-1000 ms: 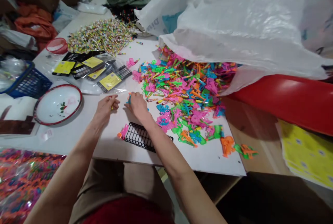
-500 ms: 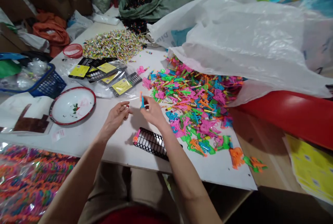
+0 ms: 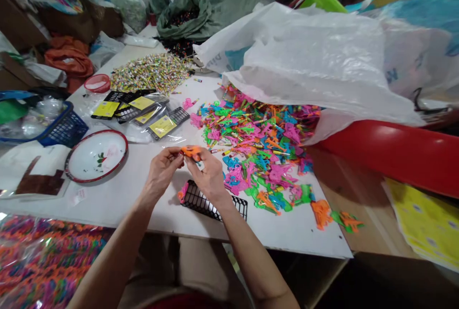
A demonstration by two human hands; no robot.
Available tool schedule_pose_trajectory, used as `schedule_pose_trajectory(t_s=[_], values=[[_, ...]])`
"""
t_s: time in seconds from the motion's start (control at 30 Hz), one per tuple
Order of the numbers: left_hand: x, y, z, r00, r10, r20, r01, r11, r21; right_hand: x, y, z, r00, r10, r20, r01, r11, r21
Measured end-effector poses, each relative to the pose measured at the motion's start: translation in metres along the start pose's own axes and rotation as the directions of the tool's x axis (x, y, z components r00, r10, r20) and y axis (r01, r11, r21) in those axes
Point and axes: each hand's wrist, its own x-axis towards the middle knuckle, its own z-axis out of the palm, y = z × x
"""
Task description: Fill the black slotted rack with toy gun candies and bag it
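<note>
My left hand (image 3: 162, 170) and my right hand (image 3: 209, 175) meet above the white board (image 3: 118, 199), both pinched on a small orange toy piece (image 3: 191, 151) held between them. Just below my right wrist lies a black plastic grid tray (image 3: 211, 203) with a pink and orange piece at its left end. To the right spreads a heap of small coloured plastic toys (image 3: 258, 146) in pink, green, blue and orange, spilling from a big clear plastic bag (image 3: 315, 60).
A white enamel bowl with a red rim (image 3: 96, 156) sits left of my hands. Bagged black trays with yellow cards (image 3: 143, 110) lie behind it, then a pile of small wrapped sticks (image 3: 150, 70). A blue basket (image 3: 60, 129) stands far left, a red chair (image 3: 387, 151) right.
My hands have come together from apart; the right hand held a small blue and orange piece upright, and both hands now pinch an orange piece. The view has tilted up slightly.
</note>
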Motion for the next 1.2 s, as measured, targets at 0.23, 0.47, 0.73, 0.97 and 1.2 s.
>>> schedule_pose_trajectory(t_s=[0.23,0.47,0.73,0.97,1.2], values=[[-0.005,0.008,0.014,0.996,0.069,0.055,-0.071,0.996,0.052,-0.012,-0.012,-0.023,0.973,0.228,-0.037,-0.227,0.973,0.038],[-0.01,0.014,0.019,0.993,0.066,0.096,-0.078,0.988,0.13,-0.02,-0.013,-0.032,0.976,0.209,-0.057,-0.204,0.975,0.088],[-0.015,0.018,0.014,0.988,0.008,0.154,-0.054,0.954,0.295,-0.03,-0.017,-0.027,0.951,0.289,-0.109,-0.274,0.952,0.134],[-0.015,0.016,0.003,0.978,0.082,0.193,-0.156,0.901,0.406,-0.028,-0.022,-0.016,0.929,0.356,-0.1,-0.338,0.927,0.161],[-0.002,-0.002,-0.024,0.982,0.11,0.156,-0.179,0.81,0.559,-0.009,-0.005,0.016,0.856,0.516,0.013,-0.491,0.806,0.331]])
